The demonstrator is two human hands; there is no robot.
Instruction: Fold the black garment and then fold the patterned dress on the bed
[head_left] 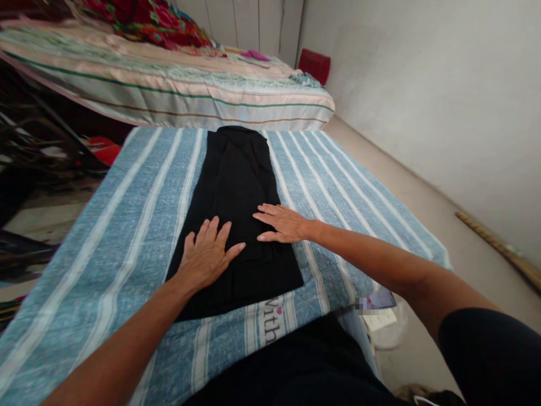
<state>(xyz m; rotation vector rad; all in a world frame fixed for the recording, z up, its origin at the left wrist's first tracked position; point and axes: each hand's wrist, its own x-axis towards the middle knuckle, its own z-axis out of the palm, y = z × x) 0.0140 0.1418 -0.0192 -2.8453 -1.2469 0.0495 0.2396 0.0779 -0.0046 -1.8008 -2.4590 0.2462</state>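
A black garment (240,169), folded into a long narrow shape with a collar-like far end, lies flat on a blue-and-white striped cloth (147,225) that covers a table. My left hand (207,254) rests palm down on the garment's near left part, fingers spread. On its right edge, slightly farther off, my right hand (281,223) lies flat with fingers stretched out to the left. Neither hand grips anything. Parts of the garment beneath both palms are hidden.
Behind the table stands a bed with a pale striped cover (203,93) and a red floral cloth (147,22). A white wall (422,84) runs along the right. A wooden strip (499,245) lies on the floor beside it. Dark clutter fills the left side.
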